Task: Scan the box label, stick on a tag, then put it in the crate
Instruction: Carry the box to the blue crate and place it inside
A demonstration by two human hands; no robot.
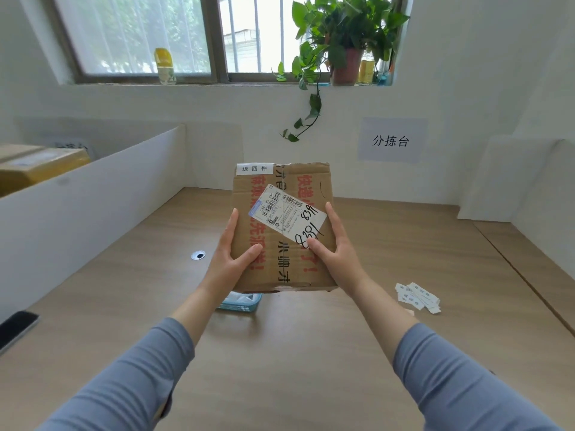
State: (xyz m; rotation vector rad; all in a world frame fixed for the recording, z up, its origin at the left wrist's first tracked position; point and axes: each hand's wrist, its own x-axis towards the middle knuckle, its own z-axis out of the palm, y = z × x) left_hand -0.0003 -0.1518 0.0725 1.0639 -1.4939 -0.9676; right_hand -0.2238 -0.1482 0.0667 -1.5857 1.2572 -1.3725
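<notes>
A brown cardboard box (pixel 289 262) with red and black printing is held up above the wooden table (pixel 280 353), its top face tilted toward me. A white shipping label (pixel 286 213) with barcodes and handwritten numbers lies slanted across it. A small white tag (pixel 254 168) is stuck at the box's far left corner. My left hand (pixel 231 256) grips the left side with the thumb on top. My right hand (pixel 334 247) grips the right side, thumb pressing the label's near corner.
A loose pile of white tags (pixel 418 297) lies on the table to the right. A small blue basket (pixel 241 301) sits partly hidden under the box. A white partition (pixel 93 206) on the left walls off yellow-brown parcels (pixel 37 166). A black phone (pixel 17 329) lies at the left edge.
</notes>
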